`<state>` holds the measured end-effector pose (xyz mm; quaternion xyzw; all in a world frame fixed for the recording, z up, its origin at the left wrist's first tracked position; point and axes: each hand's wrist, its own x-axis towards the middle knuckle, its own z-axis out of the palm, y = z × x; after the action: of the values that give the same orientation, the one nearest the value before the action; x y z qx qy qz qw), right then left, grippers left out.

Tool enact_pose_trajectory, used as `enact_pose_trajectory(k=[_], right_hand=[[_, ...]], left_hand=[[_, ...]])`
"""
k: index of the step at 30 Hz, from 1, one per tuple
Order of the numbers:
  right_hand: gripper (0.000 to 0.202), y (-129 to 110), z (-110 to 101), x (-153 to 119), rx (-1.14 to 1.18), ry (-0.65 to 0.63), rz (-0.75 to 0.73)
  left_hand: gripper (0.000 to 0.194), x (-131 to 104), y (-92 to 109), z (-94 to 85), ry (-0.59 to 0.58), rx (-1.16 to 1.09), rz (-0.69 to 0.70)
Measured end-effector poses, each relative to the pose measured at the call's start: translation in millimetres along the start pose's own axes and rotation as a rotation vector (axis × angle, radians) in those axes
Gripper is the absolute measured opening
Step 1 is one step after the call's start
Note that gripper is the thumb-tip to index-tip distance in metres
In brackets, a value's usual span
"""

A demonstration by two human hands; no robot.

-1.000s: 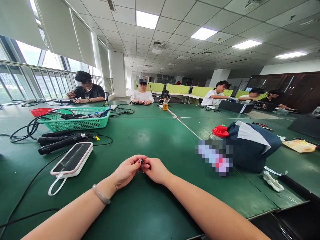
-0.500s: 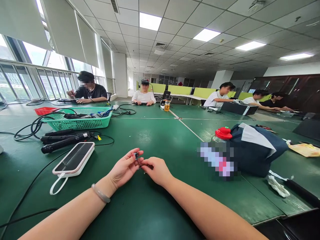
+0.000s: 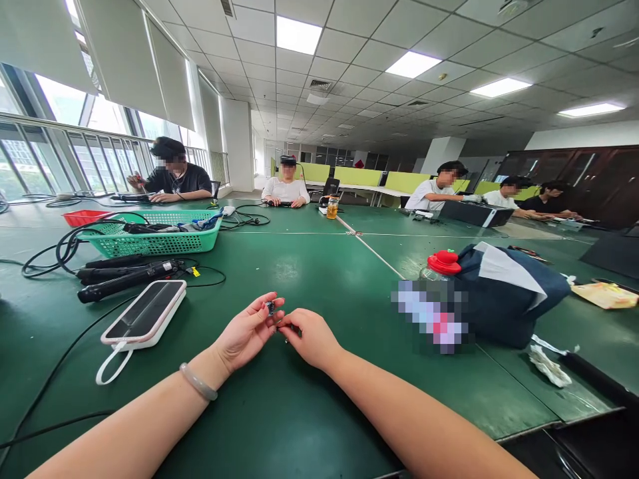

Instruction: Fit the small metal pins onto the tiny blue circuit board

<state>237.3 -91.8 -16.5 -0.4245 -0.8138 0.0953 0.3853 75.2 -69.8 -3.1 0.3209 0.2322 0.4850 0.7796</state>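
Above the green table (image 3: 299,412), my left hand (image 3: 251,330) is turned palm up, with a bracelet on its wrist. Its thumb and fingers hold a small dark object (image 3: 270,307), too small to name. My right hand (image 3: 308,337) is just to the right, palm down, its thumb and forefinger pinched together by my left fingertips. What that pinch holds is too small to make out. A phone in a white and pink case (image 3: 144,314) lies left of my hands.
A green basket (image 3: 154,245) with cables, a red tray (image 3: 86,217) and black cylindrical devices (image 3: 127,278) lie at the left. A dark blue bag (image 3: 504,293) and a red-capped bottle (image 3: 444,263) stand at the right. Several people sit around the table.
The whole view has shifted slightly, with things appearing a little further left and up. My hands keep nearly the same pose, still close together around the small object.
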Motion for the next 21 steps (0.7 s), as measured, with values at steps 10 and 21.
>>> enact_pose_trajectory(k=[10, 21], right_hand=[[0.011, 3.1, 2.7, 0.1, -0.026, -0.068, 0.045], [0.010, 1.5, -0.7, 0.9, 0.073, -0.022, 0.145]], left_hand=[[0.022, 0.3, -1.2, -2.2, -0.052, 0.083, 0.015], [0.025, 4.8, -1.6, -3.1, 0.041, 0.403, 0.181]])
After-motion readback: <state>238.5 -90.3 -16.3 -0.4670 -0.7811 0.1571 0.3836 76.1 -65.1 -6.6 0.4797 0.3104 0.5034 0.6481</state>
